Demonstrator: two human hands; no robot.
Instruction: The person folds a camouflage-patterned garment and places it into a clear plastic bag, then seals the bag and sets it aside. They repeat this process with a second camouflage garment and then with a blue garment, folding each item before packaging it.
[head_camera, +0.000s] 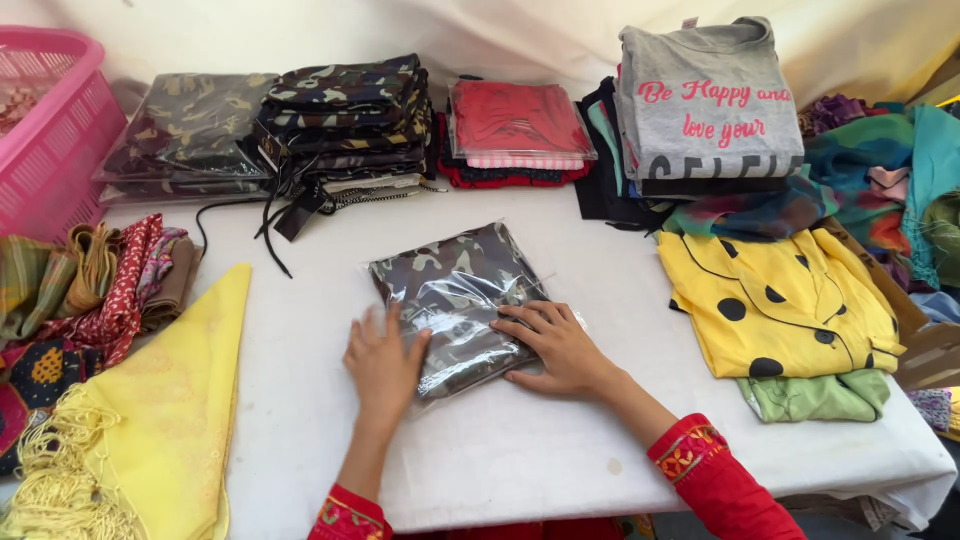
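Head view shows us the bagged camouflage garment (455, 300) mid-tabletop (560, 440), its long axis tilted away toward our left, both hands flat and open on its near end, left (383, 362) and right (556, 345) equally close.

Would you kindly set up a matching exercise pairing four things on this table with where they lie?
Things:
1. pink basket
2. bagged camouflage garment
3. yellow dotted garment
4. fringed yellow scarf

Places:
A. under both hands
B. near left corner
C. far left corner
D. right side, on a green garment

Pairs: 1-C, 2-A, 3-D, 4-B
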